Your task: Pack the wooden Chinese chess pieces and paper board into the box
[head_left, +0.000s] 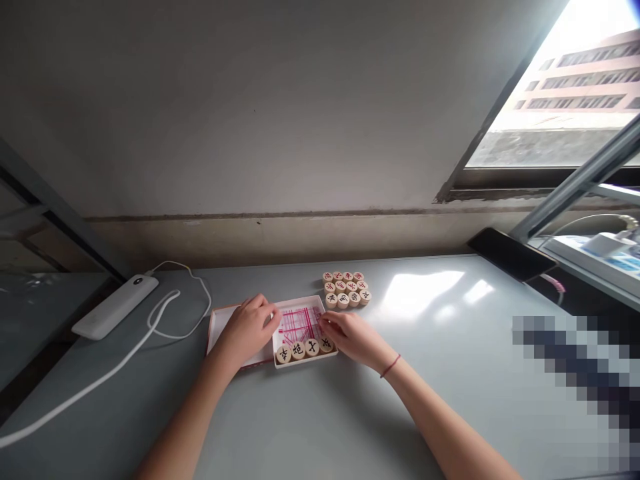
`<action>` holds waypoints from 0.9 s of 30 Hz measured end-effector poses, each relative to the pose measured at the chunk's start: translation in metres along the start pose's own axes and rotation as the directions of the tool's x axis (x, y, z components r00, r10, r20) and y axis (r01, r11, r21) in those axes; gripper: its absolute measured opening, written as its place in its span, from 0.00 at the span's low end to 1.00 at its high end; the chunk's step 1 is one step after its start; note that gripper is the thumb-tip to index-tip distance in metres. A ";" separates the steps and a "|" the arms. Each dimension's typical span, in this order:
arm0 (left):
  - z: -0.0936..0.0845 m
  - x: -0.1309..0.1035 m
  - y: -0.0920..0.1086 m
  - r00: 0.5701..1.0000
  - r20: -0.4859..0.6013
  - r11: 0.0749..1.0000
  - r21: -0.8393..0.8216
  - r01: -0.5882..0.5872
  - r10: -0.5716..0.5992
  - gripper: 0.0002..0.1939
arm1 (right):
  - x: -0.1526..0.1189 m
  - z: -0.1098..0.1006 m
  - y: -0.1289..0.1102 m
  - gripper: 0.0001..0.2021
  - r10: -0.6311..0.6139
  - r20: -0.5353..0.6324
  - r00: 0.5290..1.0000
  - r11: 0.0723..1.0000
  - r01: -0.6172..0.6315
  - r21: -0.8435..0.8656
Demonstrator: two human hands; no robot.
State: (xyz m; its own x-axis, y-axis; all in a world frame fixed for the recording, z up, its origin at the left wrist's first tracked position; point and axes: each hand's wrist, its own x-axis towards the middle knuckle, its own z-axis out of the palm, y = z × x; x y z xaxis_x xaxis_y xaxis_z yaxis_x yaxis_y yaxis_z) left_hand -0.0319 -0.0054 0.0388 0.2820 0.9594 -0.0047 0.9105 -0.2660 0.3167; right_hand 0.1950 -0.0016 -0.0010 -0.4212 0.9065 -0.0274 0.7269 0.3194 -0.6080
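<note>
A shallow white box [307, 364] stands on the desk. Inside it, a row of xiangqi pieces [298, 350] with black characters lies along the near wall, over a sheet with red lines [297, 325]. My left hand [251, 327] rests over the box's left edge and the open lid [220, 323], fingers curled inward. At the right wall, my right hand [354, 337] has its thumb and fingertips drawn together over the inside edge. What either hand's fingertips grip, if anything, is hidden.
Behind the box stand several rows of wooden xiangqi pieces [345, 288] with red and black characters. A white power bank [117, 307] with a white cable [110, 375] lies at the left. A dark flat object [515, 253] sits at the back right corner, near the metal frame [575, 187].
</note>
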 end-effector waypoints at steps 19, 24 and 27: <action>-0.012 -0.013 0.015 0.994 0.100 0.939 -0.345 -0.004 0.041 0.10 | -0.006 -0.012 -0.008 0.11 -0.096 -0.121 0.988 0.983 0.113 0.142; 0.002 -0.012 0.033 1.000 -0.005 0.820 -0.572 -0.023 0.025 0.14 | -0.013 -0.014 -0.026 0.13 -0.191 -0.093 0.977 0.930 0.211 0.302; 0.007 -0.012 0.038 0.996 0.074 0.787 -0.616 0.014 0.040 0.17 | -0.012 -0.021 -0.022 0.13 -0.163 -0.058 0.985 0.917 0.173 0.360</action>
State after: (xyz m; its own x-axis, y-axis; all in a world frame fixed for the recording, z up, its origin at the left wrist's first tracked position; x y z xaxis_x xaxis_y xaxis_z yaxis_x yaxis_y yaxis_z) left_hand 0.0013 -0.0272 0.0438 0.3401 0.9383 -0.0621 0.5343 -0.1385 0.8339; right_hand 0.1950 -0.0142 0.0294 -0.5023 0.8566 0.1179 0.3985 0.3503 -0.8477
